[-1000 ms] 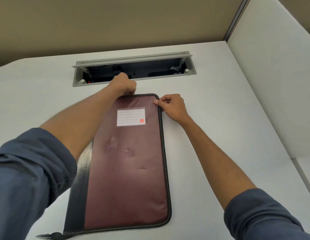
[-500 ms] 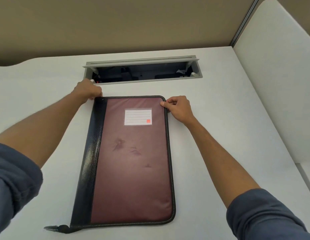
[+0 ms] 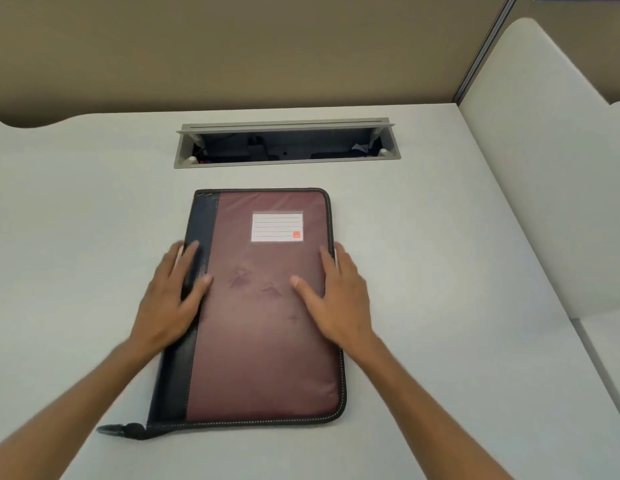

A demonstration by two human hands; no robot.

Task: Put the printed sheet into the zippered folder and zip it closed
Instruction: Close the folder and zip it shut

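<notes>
The zippered folder (image 3: 263, 327) lies flat and closed on the white desk, maroon with a black spine strip on its left and a white label card (image 3: 277, 226) near its top. Its zipper tail (image 3: 118, 429) sticks out at the near left corner. My left hand (image 3: 170, 299) rests flat on the folder's left edge, fingers spread over the black strip. My right hand (image 3: 336, 296) rests flat on the right edge, fingers spread. Neither hand grips anything. The printed sheet is not visible.
A grey cable tray (image 3: 287, 143) is recessed into the desk (image 3: 440, 271) just beyond the folder, its lid up. A white partition (image 3: 543, 168) walls the right side and a tan panel the back.
Both hands have come back from the folder's top corners to its middle sides and now lie flat on it. The view has shifted, so the folder sits lower in frame.
</notes>
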